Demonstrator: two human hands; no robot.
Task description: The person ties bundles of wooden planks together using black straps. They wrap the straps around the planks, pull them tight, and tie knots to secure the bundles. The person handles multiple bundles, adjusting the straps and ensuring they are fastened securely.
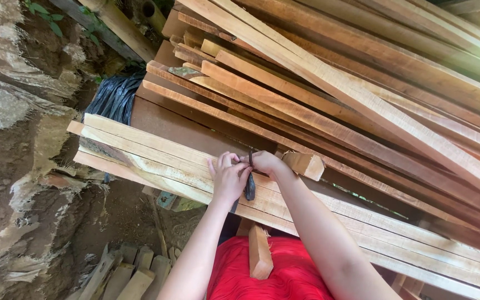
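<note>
Hands meet at the centre of the frame over a pale plank (156, 161) that lies across a stack of rough-sawn boards (362, 111) slanting from upper left to lower right. The left hand (228, 179) presses flat on the plank's face, fingers curled at its upper edge, apparently to steady it. The right hand (263, 162) is closed around a small dark tool (249, 186) whose blade-like end points down across the wood; what kind of tool cannot be told. A short wooden block (305, 164) sits just beside the right hand, on the boards. Another short offcut (259, 253) rests below the plank against red cloth (284, 272) at the bottom of the frame. Black plastic sheeting (115, 97) shows at upper left, earth and torn sacking (34, 161) along the left edge.
</note>
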